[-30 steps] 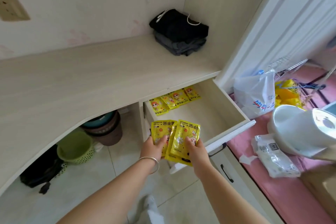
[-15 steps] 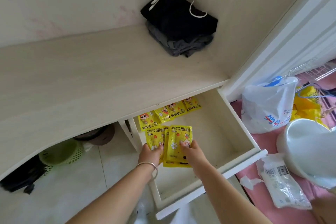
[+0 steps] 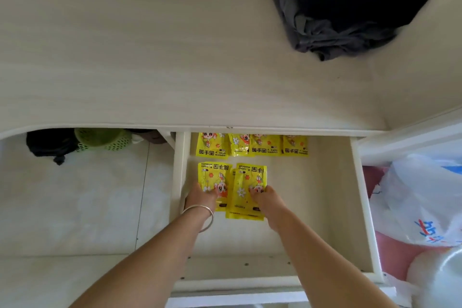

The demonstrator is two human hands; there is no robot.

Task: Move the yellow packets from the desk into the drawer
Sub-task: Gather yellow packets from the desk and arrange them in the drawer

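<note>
Both hands reach into the open drawer [image 3: 357, 197] near its left wall. The left hand [image 3: 200, 197] grips one yellow packet [image 3: 212, 177]; the right hand [image 3: 266, 199] pinches a small overlapping stack of packets [image 3: 246, 190]. Each bundle's long axis runs from the drawer's front toward its back, directly ahead of the fingers. A row of four packets [image 3: 252, 145] lies along the back edge, just beyond. The held packets appear low over the drawer floor; whether they touch it cannot be told.

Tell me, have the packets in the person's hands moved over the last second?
Yes. The held hand warmer packets went forward, from over the drawer's front edge into the drawer, now near the back row of packets.
</note>
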